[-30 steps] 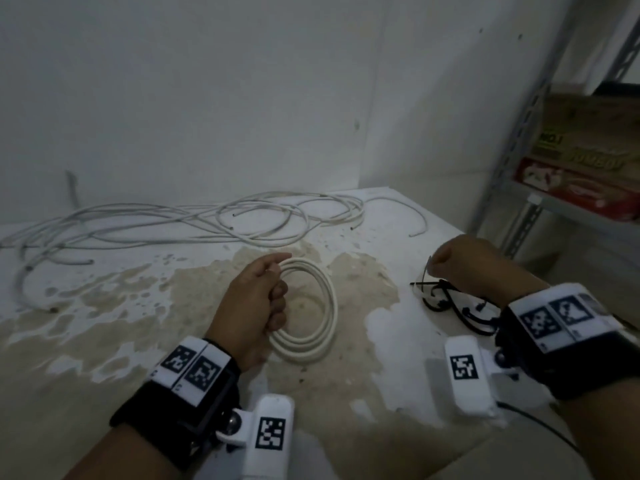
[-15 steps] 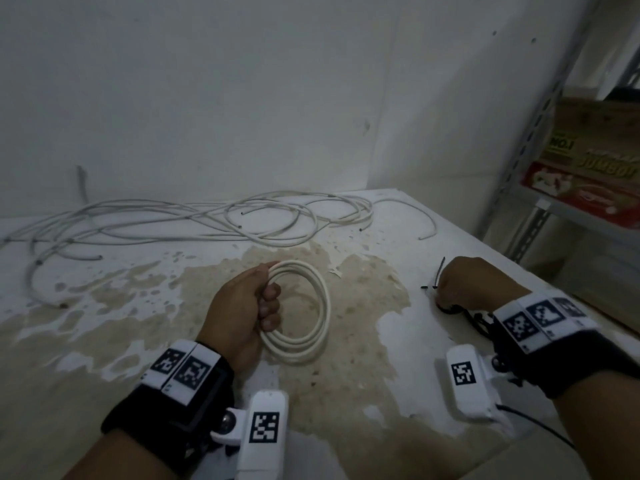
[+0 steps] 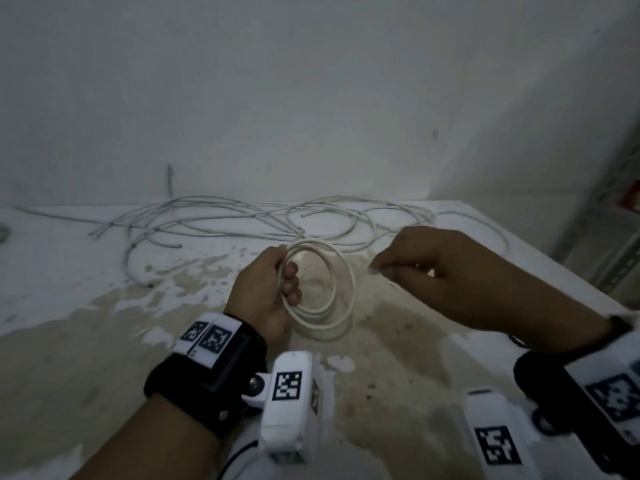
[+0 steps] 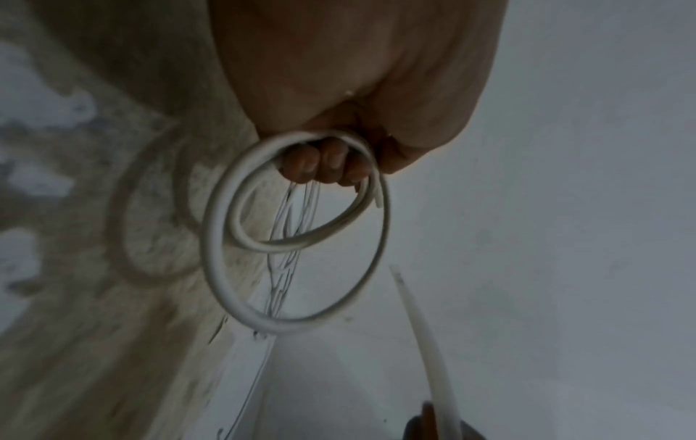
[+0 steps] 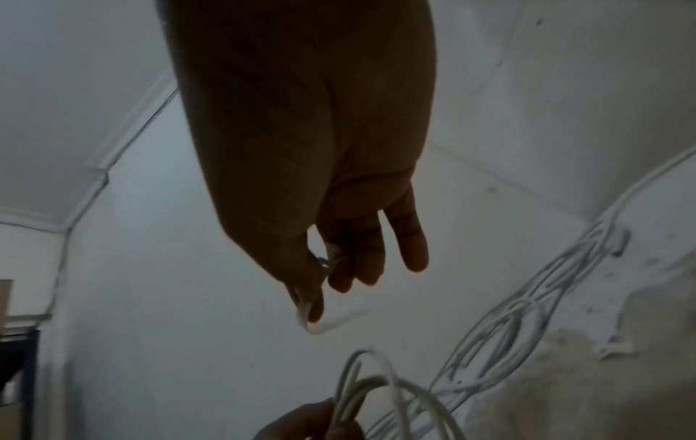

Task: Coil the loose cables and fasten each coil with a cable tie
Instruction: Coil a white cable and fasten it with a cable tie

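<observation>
Two hands: we see both raised over a stained white table [image 3: 86,341], set into a corner of white walls.
Left hand: the left hand [image 3: 263,292] grips the white cable coil [image 3: 341,289], fingers curled through the ring and thumb over its top; in the left wrist view the fingers [image 4: 324,166] show inside the loops.
Coil: several loops held upright just above the tabletop, one cut end [image 4: 377,198] lying beside the fingers.
Right hand: the right hand [image 3: 426,268] hangs just right of the coil, apart from it; thumb and forefinger pinch a thin pale strip [image 5: 320,326], the other fingers [image 5: 410,244] loosely extended. We cannot tell from the blur whether the strip is a cable tie.
Loose cables: a tangle of white cables [image 3: 242,220] sprawls along the back of the table by the wall, well beyond the hands.
Wrists: black bands with white marker blocks [image 3: 291,403] on both.
</observation>
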Demonstrator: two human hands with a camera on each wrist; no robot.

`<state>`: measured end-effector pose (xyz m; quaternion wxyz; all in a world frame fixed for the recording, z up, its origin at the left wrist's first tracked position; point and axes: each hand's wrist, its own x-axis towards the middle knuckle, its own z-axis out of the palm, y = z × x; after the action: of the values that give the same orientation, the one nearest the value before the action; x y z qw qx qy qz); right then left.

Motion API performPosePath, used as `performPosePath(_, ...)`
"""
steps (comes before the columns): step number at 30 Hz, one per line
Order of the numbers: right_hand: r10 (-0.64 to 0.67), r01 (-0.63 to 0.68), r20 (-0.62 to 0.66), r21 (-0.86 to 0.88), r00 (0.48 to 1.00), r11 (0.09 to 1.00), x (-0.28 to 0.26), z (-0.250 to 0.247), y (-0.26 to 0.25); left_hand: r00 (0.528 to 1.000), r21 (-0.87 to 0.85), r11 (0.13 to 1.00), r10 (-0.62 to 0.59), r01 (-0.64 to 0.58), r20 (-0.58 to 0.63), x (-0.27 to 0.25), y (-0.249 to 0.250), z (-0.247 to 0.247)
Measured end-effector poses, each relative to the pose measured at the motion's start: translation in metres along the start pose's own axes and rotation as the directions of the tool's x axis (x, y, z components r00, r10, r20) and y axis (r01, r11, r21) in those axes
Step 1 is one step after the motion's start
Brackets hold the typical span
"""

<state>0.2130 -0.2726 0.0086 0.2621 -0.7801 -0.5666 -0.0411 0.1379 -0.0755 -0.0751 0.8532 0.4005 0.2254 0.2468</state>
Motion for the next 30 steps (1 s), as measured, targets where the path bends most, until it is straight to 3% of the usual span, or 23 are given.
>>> performPosePath(5, -0.046, 0.020, 0.166, 0.159, 0.985, 0.987, 0.018, 0.015, -0.022, 0.983, 0.098, 0.989, 0.119, -0.106, -0.143, 0.004, 0.020, -0.021)
performPosePath(7, -0.028, -0.009, 0.265, 0.137, 0.964, 0.990, 0.026, 0.030, -0.021, 0.983, 0.093, 0.989, 0.126, -0.114, -0.136, 0.003, 0.024, -0.028)
performPosePath(9, 0.000, -0.032, 0.286, 0.110, 0.958, 0.993, 0.034, 0.046, -0.020, 0.988, 0.058, 0.992, 0.114, -0.108, -0.105, 0.001, 0.028, -0.033)
performPosePath(14, 0.031, -0.039, 0.112, 0.071, 0.993, 0.997, 0.052, 0.075, -0.020, 0.991, 0.023, 0.993, 0.118, -0.117, -0.070, -0.004, 0.032, -0.040)
performPosePath(16, 0.041, -0.040, -0.038, 0.036, 0.998, 0.999, 0.057, 0.088, -0.016, 0.990, 0.061, 0.991, 0.127, -0.123, -0.066, -0.006, 0.032, -0.042)
performPosePath(18, 0.087, -0.078, -0.199, 0.050, 0.976, 0.996, 0.062, 0.098, -0.013, 0.994, 0.074, 0.992, 0.107, -0.104, -0.036, -0.007, 0.032, -0.042)
performPosePath(21, 0.160, -0.134, -0.265, 0.111, 0.951, 0.985, 0.068, 0.106, -0.015, 0.999, 0.011, 0.999, 0.051, -0.051, 0.016, -0.009, 0.035, -0.043)
performPosePath(24, 0.170, -0.139, -0.206, 0.159, 0.964, 0.978, 0.069, 0.108, -0.022, 0.996, -0.051, 0.998, -0.017, 0.022, 0.089, -0.011, 0.038, -0.046)
performPosePath(30, 0.282, -0.285, 0.067, 0.385, 0.957, 0.878, 0.069, 0.098, -0.019, 0.959, -0.051, 0.985, -0.150, 0.167, 0.239, -0.015, 0.049, -0.052)
